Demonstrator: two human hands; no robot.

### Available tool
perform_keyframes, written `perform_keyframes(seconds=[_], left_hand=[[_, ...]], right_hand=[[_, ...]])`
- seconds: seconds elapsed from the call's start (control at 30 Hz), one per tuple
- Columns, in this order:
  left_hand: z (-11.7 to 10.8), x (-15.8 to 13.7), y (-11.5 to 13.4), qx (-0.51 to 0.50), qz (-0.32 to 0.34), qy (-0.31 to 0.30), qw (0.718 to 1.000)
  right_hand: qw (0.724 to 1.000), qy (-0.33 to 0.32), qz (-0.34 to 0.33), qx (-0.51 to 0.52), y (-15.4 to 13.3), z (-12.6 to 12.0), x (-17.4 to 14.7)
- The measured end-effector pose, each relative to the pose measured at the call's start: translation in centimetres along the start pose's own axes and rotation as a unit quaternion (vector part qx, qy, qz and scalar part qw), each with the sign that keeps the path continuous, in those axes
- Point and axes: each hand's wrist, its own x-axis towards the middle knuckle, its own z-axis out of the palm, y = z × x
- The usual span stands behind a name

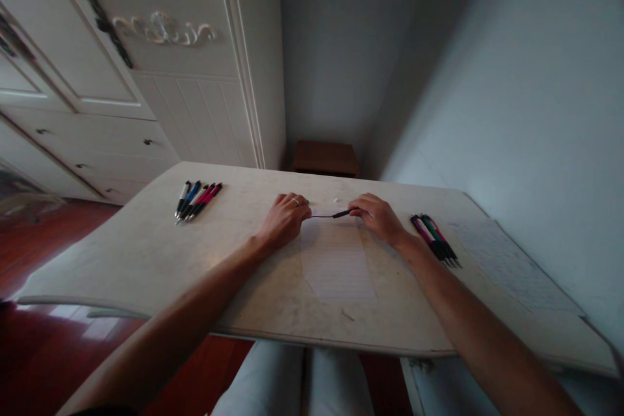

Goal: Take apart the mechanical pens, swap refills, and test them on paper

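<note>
1. Two pinches at the paper's (338,266) far edge: my left hand (286,218) closed on a refill (320,216), right hand (377,218) on a barrel (345,212).
2. That dim pen (341,214) seems partly apart.
3. Whole pens (197,200) lie left of the paper, others (435,240) right.

White cabinet (195,101) at left; brown stand (325,156) beyond table (121,253); reddish floor (36,364) below.

The held pen piece (343,213) reads on my feed as dark matt plastic; I see thin matt paper (337,266), a smooth, smudged tabletop (131,260), glossy red wood-look flooring (43,357) and a metal-looking cupboard handle (103,25).
</note>
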Motion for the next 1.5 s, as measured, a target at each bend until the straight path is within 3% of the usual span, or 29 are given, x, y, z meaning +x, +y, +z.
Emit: perform_keyframes(seconds=[0.63,0.87,1.17,1.33,1.5], left_hand=[[-0.6,0.1,0.0,0.045,0.025,-0.046,0.998],[-0.7,-0.3,-1.3,0.060,0.011,-0.017,0.998],[-1.8,-0.6,-1.4,0.047,-0.035,-0.013,0.998],[-1.8,-0.9,-1.5,0.019,-0.029,-0.030,0.999],[-1.6,-1.0,-1.7,-0.025,-0.019,-0.030,0.999]], right_hand=[[0.999,-0.025,-0.029,-0.027,-0.1,0.4,0.4],[0.998,-0.019,-0.052,-0.030,0.9,0.5,-0.1],[0.997,0.061,0.045,-0.007,1.0,0.0,-0.6],[0.994,0.091,0.055,0.009,0.3,0.2,-0.6],[0.995,0.075,0.051,0.043,-1.3,0.5,-0.4]])
